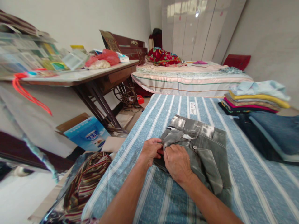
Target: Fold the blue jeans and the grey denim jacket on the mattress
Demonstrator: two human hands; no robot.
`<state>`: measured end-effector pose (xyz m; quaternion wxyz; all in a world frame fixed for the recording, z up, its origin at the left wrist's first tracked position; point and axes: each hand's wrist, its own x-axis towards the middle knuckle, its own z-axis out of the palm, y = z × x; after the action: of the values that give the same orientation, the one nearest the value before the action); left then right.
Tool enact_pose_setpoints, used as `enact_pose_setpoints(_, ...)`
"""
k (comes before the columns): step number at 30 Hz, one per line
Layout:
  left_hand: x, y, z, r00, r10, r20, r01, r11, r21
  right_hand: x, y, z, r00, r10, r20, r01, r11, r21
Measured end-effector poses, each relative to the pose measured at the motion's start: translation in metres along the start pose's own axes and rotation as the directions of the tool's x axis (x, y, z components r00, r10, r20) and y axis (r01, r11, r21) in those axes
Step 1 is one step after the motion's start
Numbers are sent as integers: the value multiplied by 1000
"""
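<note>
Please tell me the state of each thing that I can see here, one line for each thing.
grey jeans: lying on the striped bed cover, waist edge pinched by both hands
left hand: gripping the waistband
right hand: gripping the waistband
stack of clothes: folded, piled
dark jeans: folded flat
striped cloth: crumpled

a home bedroom: bed (187, 79), wardrobe (196, 28), folded clothes (254, 96).

"With love" on striped bedsheet (192, 108)
</note>
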<state>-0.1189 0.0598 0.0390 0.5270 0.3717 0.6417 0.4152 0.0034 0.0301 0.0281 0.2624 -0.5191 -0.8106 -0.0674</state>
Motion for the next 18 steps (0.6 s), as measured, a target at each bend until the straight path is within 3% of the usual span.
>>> enact_pose_setpoints(6, 1, 0, 2, 994, 110, -26, -102, 974, 203, -4, -1, 5, 998, -33, -44, 33, 999, -17)
enact_pose_setpoints(12, 2, 5, -1, 959, 274, -75, -218, 880, 422, -5, -4, 4, 999, -41, -22, 41, 999, -34)
enact_pose_setpoints(18, 1, 5, 0, 936, 352, -23, -294, 815, 499, -4, -6, 5, 1000, -18, -4, 18, 1000, -24)
